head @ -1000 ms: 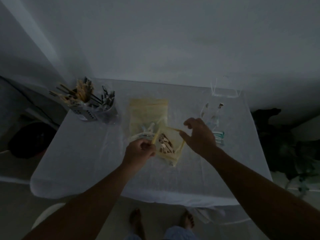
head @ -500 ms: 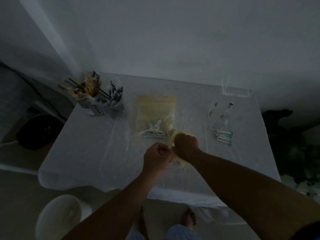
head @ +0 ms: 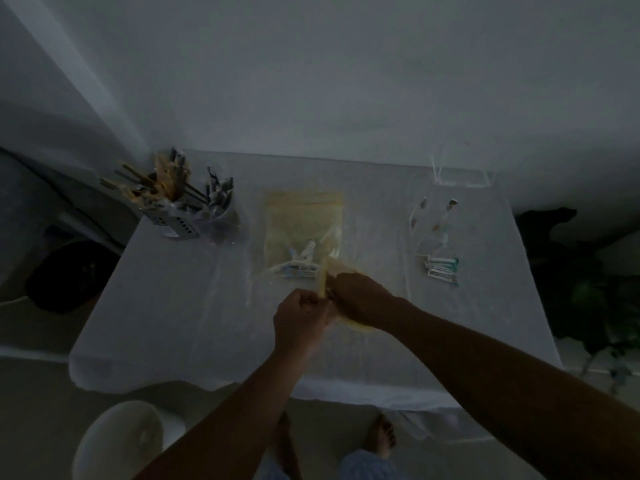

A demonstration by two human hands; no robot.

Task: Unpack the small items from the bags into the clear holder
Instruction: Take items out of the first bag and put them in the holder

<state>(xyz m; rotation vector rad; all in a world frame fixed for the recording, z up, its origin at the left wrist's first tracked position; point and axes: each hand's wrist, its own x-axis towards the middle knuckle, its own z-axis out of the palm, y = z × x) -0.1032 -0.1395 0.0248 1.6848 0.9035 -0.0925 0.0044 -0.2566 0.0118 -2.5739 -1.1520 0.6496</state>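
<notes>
Dim light falls on the white-draped table [head: 173,306], where at frame centre your left hand [head: 301,322] pinches the rim of a small yellow bag [head: 327,277] while your right hand [head: 360,299] is pushed inside it, fingers hidden. Just above lies a larger yellow bag [head: 304,220] holding small items. At upper right stands the clear holder [head: 446,209], sachets [head: 443,268] below it; utensil cups [head: 194,216] sit upper left.

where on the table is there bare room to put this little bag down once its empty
Bare cloth lies left of the hands, between the utensil cup and the table's near edge. Crowded: mid-table around the larger yellow bag, and right, by the clear holder.
</notes>
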